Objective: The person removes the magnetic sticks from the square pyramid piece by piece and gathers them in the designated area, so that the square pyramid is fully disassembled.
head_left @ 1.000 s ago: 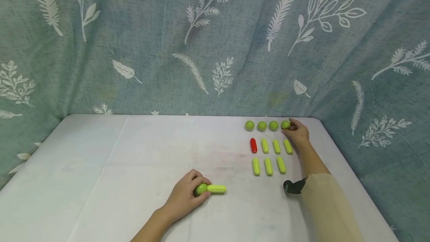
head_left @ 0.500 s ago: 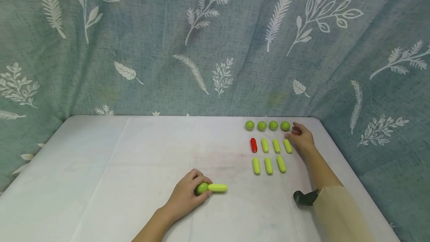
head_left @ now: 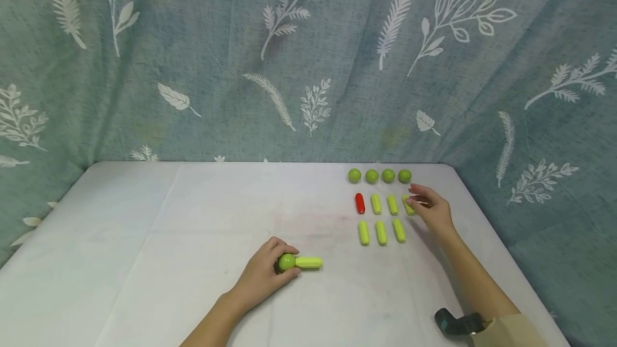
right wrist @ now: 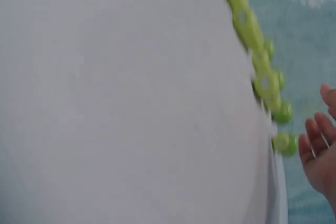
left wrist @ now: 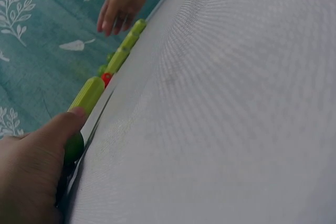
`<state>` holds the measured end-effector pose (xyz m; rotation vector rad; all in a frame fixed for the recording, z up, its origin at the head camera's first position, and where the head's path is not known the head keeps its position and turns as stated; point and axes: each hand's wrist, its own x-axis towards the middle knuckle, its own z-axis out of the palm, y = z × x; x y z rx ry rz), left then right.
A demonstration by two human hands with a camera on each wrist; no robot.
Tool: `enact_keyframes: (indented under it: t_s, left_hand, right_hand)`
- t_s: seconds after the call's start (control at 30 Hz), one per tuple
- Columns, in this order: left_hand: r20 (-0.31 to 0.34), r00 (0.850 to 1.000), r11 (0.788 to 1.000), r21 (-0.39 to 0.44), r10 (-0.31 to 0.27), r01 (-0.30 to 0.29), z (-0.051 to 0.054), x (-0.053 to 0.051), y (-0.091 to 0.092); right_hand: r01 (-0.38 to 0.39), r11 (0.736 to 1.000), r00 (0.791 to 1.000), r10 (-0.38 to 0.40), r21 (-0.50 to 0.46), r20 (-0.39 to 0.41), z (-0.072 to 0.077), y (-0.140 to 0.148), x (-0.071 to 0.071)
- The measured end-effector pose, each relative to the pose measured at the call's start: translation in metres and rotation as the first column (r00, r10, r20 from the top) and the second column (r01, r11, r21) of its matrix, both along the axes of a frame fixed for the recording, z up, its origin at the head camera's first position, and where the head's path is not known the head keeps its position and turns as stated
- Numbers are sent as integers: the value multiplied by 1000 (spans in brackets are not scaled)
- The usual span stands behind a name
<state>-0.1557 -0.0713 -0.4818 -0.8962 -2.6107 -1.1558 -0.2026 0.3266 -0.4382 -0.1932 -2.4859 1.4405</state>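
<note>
My left hand (head_left: pixel 265 270) curls round a green ball (head_left: pixel 287 262) on the table, thumb on its near side and fingers on its far side. A yellow-green ribbed stick (head_left: pixel 309 263) lies end-on against that ball, pointing right. In the left wrist view the thumb tip reaches the near end of this stick (left wrist: pixel 88 95). My right hand (head_left: pixel 433 212) hovers with parted, loosely bent fingers at the right end of a stick row, its thumb partly covering the last yellow-green stick (head_left: pixel 408 205). No grip on that stick shows. The right wrist view is blurred.
Several green balls (head_left: pixel 371 176) form a row near the table's back edge. Below it, a red stick (head_left: pixel 360 203) starts a row of yellow-green sticks (head_left: pixel 376 204); a nearer row holds three more (head_left: pixel 381 233). A patterned curtain (head_left: pixel 226 63) hangs behind the white table (head_left: pixel 193 208).
My right hand has let go of the rightmost ball in the back row and moved nearer, to the end stick of the row below. The left hand stays round its ball.
</note>
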Motion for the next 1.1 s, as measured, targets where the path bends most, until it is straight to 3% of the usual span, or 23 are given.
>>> enact_keyframes:
  t_s: [0.17,0.33,0.5,0.67,0.8,0.87,0.93,1.03,1.1]
  left_hand:
    - [67,998,998,55,-14,10,2,-1,-1]
    - [123,990,995,86,-70,60,4,-1,-4]
    - [136,984,987,122,-119,103,6,-2,-15]
    - [100,983,982,124,-153,140,5,-3,-19]
    - [99,980,978,139,-170,156,5,-3,-18]
    - [105,978,975,149,-181,165,5,-3,-18]
    - [101,975,971,159,-197,180,4,-3,-17]
    - [81,972,963,177,-221,204,2,-3,-16]
    - [56,971,957,191,-233,218,1,-2,-14]
  right_hand:
    - [-85,989,996,83,-119,-22,0,-28,22]
    - [-122,969,992,123,-215,-10,2,-51,40]
    - [-263,930,965,258,-258,-53,-4,-78,47]
    - [-437,878,899,424,-197,-106,-14,-102,51]
    - [-497,862,867,491,-95,-82,-10,-122,56]
    - [-537,842,842,532,-50,-86,-12,-131,55]
    - [-590,807,803,587,-2,-97,-16,-140,53]
    - [-670,738,724,673,83,-149,-29,-150,47]
    - [-696,706,690,708,131,-153,-30,-158,47]
